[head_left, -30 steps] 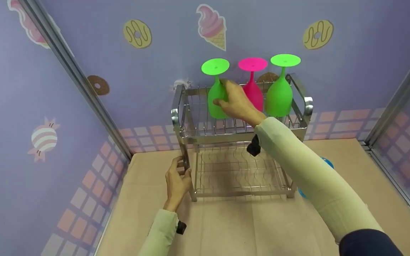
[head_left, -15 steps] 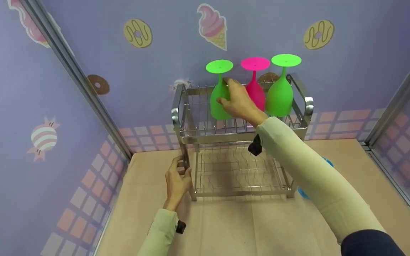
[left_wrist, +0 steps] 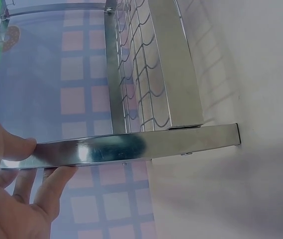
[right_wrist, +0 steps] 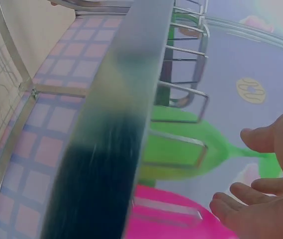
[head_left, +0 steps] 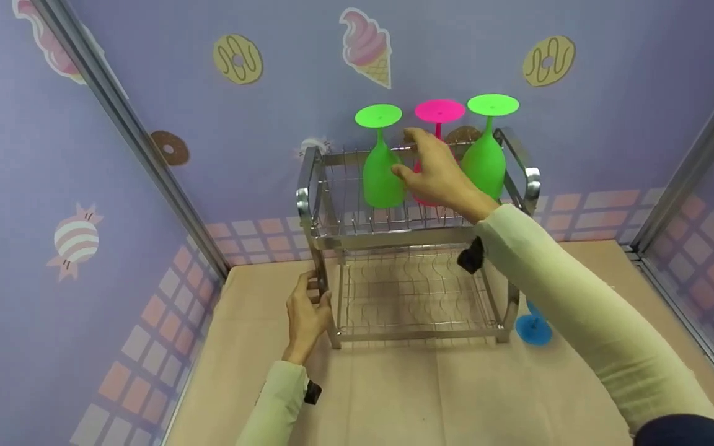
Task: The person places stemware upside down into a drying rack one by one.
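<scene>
A two-tier metal dish rack (head_left: 388, 238) stands against the back wall. On its upper tier, upside down, are a left green goblet (head_left: 382, 181), a pink goblet (head_left: 440, 111) and a right green goblet (head_left: 486, 164). My left hand (head_left: 307, 316) grips the rack's front left post (left_wrist: 111, 149), thumb on one side and fingers on the other. With fingers apart and nothing held, my right hand (head_left: 442, 174) is just right of the left green goblet, partly covering the pink one. In the right wrist view, thumb and fingers of the right hand (right_wrist: 265, 194) stand spread.
A blue goblet (head_left: 533, 330) lies on the beige tabletop (head_left: 394, 396) right of the rack, partly hidden by the right sleeve. The rack's lower tier (head_left: 416, 291) is wire. Patterned walls (head_left: 295, 56) close in the back and both sides.
My right hand has let go of the left green goblet and moved right. That goblet shifted slightly right earlier, then stayed. More of the blue goblet shows. The left hand keeps its grip.
</scene>
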The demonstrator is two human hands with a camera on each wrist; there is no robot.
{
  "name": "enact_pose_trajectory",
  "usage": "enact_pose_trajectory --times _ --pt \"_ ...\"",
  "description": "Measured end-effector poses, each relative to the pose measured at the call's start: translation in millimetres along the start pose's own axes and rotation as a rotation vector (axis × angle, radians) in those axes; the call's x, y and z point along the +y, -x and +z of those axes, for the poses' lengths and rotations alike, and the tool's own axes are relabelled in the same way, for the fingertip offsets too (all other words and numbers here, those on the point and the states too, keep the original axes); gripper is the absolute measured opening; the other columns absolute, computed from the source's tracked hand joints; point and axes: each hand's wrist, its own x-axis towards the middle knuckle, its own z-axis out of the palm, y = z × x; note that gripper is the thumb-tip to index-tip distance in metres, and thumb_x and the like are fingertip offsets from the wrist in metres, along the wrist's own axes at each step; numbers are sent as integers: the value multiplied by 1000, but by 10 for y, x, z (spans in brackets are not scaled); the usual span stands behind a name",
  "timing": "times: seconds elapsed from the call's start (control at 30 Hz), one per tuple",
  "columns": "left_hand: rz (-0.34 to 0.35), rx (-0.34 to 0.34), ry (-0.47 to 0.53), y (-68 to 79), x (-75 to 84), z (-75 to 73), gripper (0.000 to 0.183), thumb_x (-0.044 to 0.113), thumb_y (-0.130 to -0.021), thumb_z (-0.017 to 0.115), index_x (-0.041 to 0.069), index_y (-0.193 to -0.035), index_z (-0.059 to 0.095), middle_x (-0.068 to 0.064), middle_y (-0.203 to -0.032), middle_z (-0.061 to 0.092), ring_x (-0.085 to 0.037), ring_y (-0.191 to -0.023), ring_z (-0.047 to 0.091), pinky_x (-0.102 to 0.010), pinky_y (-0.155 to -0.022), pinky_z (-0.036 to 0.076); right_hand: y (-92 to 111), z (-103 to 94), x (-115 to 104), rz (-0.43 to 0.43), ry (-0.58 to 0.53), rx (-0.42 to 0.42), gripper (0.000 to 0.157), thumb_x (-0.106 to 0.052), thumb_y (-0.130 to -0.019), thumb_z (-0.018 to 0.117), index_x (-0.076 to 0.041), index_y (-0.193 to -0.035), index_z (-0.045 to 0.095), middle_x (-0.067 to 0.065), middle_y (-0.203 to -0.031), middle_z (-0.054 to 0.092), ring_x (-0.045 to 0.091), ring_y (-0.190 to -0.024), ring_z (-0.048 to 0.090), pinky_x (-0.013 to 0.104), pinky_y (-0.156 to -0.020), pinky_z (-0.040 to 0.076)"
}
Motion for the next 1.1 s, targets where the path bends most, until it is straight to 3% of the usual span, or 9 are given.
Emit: enact_pose_trajectory --times 0.27,0.57,0.63,0.87,1.1 --pt "-1 5 0 -1 -5 -16 47 -11 -92 73 3 -136 63 -22 -111 74 -37 -90 78 -48 -79 69 324 -287 71 -116 28 63 65 -14 -102 73 4 -156 42 24 -155 52 40 -146 49 52 -126 42" --pt "-19 -10 -14 11 26 -7 48 -11 -92 73 1 -137 61 -23 -113 73 -39 -94 77 -48 -82 69 841 -703 395 -219 80 190 53 -9 -99 76 3 -146 56 21 -147 59 40 -137 57 58 -116 51" --pt "-6 -14 -18 4 23 3 48 -11 -92 73 0 -137 61 -24 -113 72 -39 -96 76 -46 -82 69 960 -806 493 -228 101 226 52 -9 -98 78 3 -144 58 21 -145 61 40 -135 59 54 -114 52" --pt "7 -11 -14 -6 1 18 45 -11 -92 73 -1 -134 62 -24 -113 72 -39 -95 77 -45 -81 69 1359 -1036 926 -197 129 311 53 -6 -92 84 3 -139 62 20 -139 66 40 -128 62 6 -107 41" --pt "21 9 -23 3 -1 14 42 -12 -91 74 -1 -130 64 -23 -110 74 -38 -94 77 -45 -79 69 1806 -1020 1520 -118 151 315 61 -5 -85 89 7 -138 61 26 -137 66 45 -120 62 0 -102 39"
